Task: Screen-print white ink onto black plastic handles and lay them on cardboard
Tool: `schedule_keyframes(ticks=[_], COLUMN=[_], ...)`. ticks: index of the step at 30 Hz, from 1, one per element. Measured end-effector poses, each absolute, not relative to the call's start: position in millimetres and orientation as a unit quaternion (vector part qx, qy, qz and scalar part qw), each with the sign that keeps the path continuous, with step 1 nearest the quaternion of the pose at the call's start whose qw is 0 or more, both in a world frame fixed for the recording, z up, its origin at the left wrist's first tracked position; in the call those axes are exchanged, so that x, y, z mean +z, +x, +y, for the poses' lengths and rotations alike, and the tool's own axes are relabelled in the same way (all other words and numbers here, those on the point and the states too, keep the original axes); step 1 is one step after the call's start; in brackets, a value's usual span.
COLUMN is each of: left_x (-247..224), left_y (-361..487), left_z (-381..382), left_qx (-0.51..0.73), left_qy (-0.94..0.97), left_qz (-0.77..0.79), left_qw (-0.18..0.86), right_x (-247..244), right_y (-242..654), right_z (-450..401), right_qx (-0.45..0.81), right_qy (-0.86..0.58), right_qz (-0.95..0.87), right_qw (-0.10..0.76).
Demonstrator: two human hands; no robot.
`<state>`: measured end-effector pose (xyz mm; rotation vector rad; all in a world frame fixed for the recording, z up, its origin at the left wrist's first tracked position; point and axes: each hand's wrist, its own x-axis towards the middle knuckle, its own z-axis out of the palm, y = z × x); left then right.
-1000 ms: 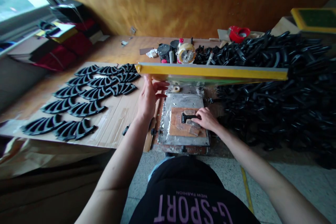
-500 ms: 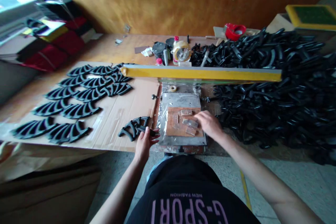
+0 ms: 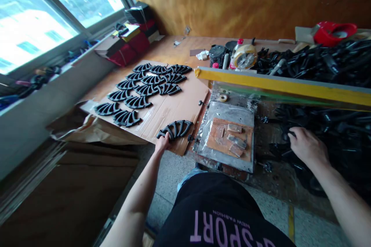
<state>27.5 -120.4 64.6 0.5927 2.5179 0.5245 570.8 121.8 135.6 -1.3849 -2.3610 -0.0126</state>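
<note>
At the near edge of the cardboard sheet (image 3: 185, 104), my left hand (image 3: 162, 142) pinches the left end of a fan-shaped row of curved black pieces (image 3: 179, 128), which lies flat. My right hand (image 3: 307, 146) is over the heap of loose black pieces (image 3: 344, 135) on the right. Its fingers are bent around a dark piece, partly hidden by the hand. Several finished-looking fans of the same black pieces (image 3: 145, 89) lie in rows on the cardboard. Between my hands is a metal plate (image 3: 232, 112) with a wooden board (image 3: 215, 141) bearing small clear blocks (image 3: 237, 141).
A yellow-edged bar (image 3: 278, 84) spans above the plate and the heap. Behind it stand a tape roll (image 3: 245, 57), dark pots (image 3: 216, 54) and bottles with pink caps (image 3: 240, 41). A red tape dispenser (image 3: 333, 34) is at the back right, stacked boxes (image 3: 130, 46) by the window.
The view has turned left. My left hand has moved from the right end of the near fan to its left end, and the fan looks fuller. My right hand went from the board to the heap.
</note>
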Motion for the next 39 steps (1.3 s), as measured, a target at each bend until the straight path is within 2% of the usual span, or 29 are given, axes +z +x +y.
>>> schedule_keyframes(ticks=[2,4,6,8,11,16,18,20,23,26,28,30,33,39], left_x=[70,73,73,70,61,53,53,53,53,51,50,49,53,65], left_y=[28,36,53,75,105,119,117,114,112,104,89,64,8,-115], left_z=[-121,-126,-130,-131,-124,-103,-98,-94,-91,-94,-97,-97,-86,-26], left_qx=[0.159,0.134,0.133,0.144,0.138,0.111,0.11,0.115,0.121,0.121,0.124,0.134,0.155,0.15], left_qy=[0.198,0.178,0.202,0.274,0.364,0.355,0.345,0.337,0.333,0.342,0.372,0.425,0.523,0.637], left_qz=[0.937,0.951,0.961,0.95,0.921,0.928,0.931,0.933,0.934,0.931,0.918,0.892,0.831,0.744], left_qw=[0.241,0.212,0.135,0.043,-0.015,0.022,0.034,0.039,0.04,0.046,0.058,0.078,0.111,0.134], right_x=[146,145,133,117,99,112,125,135,134,121,111,103,93,82], right_y=[537,498,463,439,429,420,392,347,265,200,177,167,153,78], right_z=[112,96,78,64,54,49,41,29,15,9,7,6,8,31], right_qx=[0.065,0.181,0.271,0.288,0.226,0.097,0.126,0.208,0.292,0.296,0.291,0.297,0.316,0.356], right_qy=[-0.503,-0.485,-0.462,-0.443,-0.398,-0.36,-0.329,-0.28,-0.244,-0.258,-0.27,-0.267,-0.249,-0.291], right_qz=[-0.808,-0.775,-0.756,-0.766,-0.826,-0.886,-0.896,-0.906,-0.918,-0.918,-0.909,-0.906,-0.909,-0.884], right_qw=[0.301,0.363,0.376,0.367,0.329,0.277,0.271,0.239,0.11,-0.058,-0.127,-0.139,-0.114,-0.081])
